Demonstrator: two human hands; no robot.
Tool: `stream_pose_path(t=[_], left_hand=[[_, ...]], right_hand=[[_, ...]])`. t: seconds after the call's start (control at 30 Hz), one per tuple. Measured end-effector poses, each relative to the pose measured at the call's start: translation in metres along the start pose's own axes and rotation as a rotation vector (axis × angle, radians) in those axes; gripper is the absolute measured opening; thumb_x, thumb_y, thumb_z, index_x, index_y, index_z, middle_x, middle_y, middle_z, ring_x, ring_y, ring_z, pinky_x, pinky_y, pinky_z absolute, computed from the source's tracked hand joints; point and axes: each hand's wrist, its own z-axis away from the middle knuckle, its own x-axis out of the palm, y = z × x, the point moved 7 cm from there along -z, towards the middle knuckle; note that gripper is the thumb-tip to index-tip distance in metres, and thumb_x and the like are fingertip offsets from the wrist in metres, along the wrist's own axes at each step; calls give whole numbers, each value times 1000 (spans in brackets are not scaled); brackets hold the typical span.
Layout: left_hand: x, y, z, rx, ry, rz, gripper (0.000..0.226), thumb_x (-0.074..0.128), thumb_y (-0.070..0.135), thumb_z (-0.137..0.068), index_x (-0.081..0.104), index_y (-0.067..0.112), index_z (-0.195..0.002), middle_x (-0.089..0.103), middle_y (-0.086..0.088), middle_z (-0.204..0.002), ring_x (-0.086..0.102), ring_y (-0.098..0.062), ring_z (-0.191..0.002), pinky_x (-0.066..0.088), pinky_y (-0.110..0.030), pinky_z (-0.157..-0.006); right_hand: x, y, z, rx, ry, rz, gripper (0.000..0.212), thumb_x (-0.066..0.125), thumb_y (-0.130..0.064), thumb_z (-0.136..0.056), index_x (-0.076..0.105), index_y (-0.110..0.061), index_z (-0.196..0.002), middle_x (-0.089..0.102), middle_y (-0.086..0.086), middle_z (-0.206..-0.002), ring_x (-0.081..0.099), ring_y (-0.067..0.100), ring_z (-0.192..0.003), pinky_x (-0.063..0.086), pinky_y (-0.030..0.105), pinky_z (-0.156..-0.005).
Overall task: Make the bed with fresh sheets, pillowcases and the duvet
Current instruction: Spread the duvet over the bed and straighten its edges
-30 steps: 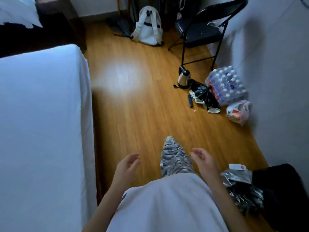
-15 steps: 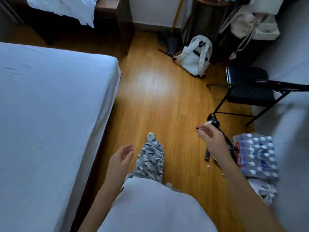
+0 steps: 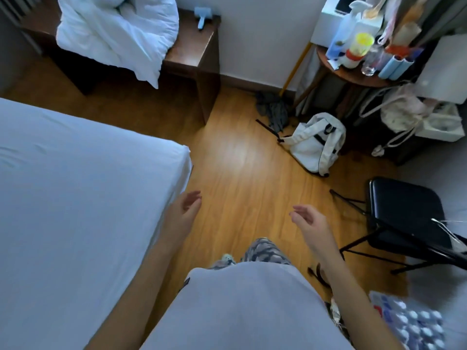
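**Room, head view: floor, walls, furniture**

Wood-plank floor (image 3: 242,157), glare patch mid-room. Pale wall (image 3: 255,39) with dark baseboard. Dark wooden bench (image 3: 192,51) against wall. Round side table (image 3: 353,77), cluttered. Black folding chair (image 3: 404,213) at right. White backpack (image 3: 316,145) on floor.

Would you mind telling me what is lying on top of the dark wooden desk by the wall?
A bunched-up white duvet covers most of the wooden desk, spilling over its front edge. A small light-blue brush lies beside it. Anything beneath the duvet is hidden.
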Motion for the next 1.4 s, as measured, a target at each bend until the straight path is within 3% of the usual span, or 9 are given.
stream_pose_path(t=[0.17, 0.27, 0.43, 0.57, 0.8, 0.93, 1.03, 1.2, 1.4], left_hand=[[5, 30, -114, -1, 37, -39, 22, 55, 19, -96, 64, 19, -116, 65, 12, -106, 60, 1, -98, 42, -5, -78], [24, 16, -171, -124, 59, -14, 21, 57, 16, -95, 65, 18, -114, 66, 12, -104, 58, 8, -95, 44, -3, -76], [43, 18, -266, -365, 174, 67, 18, 56, 14, -95, 65, 19, -109, 66, 12, -103, 58, 5, -97, 50, -18, -86], [19, 66, -348, -390, 362, 150, 15, 55, 23, -97, 64, 28, -107, 65, 19, -101, 57, 14, -91, 43, -4, -72], [-24, 87, -453, -443, 457, 143, 19, 54, 22, -97, 63, 27, -113, 64, 18, -103, 58, 3, -98, 44, -10, -77], [-42, 61, -486, -531, 471, 161, 19, 55, 19, -96, 62, 25, -112, 66, 8, -107, 59, -1, -98, 44, -12, -83], [-69, 33, -511, -602, 517, 193, 17, 56, 19, -96, 60, 29, -109, 66, 8, -108, 58, 1, -97, 48, -27, -95], [-145, -18, -579, -717, 531, 127, 28, 54, 27, -96, 58, 23, -123, 63, 0, -125, 57, -18, -113, 48, -30, -92], [-296, -12, -709, -531, 489, -106, 31, 53, 28, -97, 57, 23, -127, 62, 4, -125, 56, -11, -111, 45, -20, -84]], right_hand=[[7, -60, -132, -48, -47, 9, 12, 59, -21, -93, 59, -27, -103, 67, -5, -102, 62, 11, -98, 50, 31, -86], [24, -81, -216, -34, -122, 3, 11, 60, -19, -92, 61, -24, -102, 67, -6, -100, 63, 12, -98, 50, 27, -83], [42, -151, -371, -99, -252, 76, 12, 60, -16, -92, 61, -20, -103, 65, -8, -97, 63, 12, -96, 50, 19, -77], [48, -249, -477, -248, -340, 255, 19, 57, -19, -94, 62, -15, -112, 63, -8, -99, 58, 7, -93, 40, 8, -68], [92, -359, -596, -333, -400, 322, 25, 56, -26, -94, 61, -17, -117, 64, -6, -107, 59, 6, -98, 48, 21, -83], [151, -370, -627, -295, -502, 413, 28, 55, -25, -95, 59, -14, -120, 63, -3, -109, 59, 9, -99, 42, 11, -74], [205, -380, -647, -292, -595, 504, 29, 54, -28, -95, 59, -15, -120, 61, -7, -107, 57, 5, -97, 40, 7, -73], [301, -452, -702, -312, -604, 572, 27, 53, -30, -96, 56, -18, -120, 61, -5, -109, 58, 6, -93, 46, 12, -73], [412, -600, -751, -468, -639, 570, 26, 53, -33, -95, 57, -24, -120, 62, -12, -103, 59, 4, -94, 47, 19, -78]])
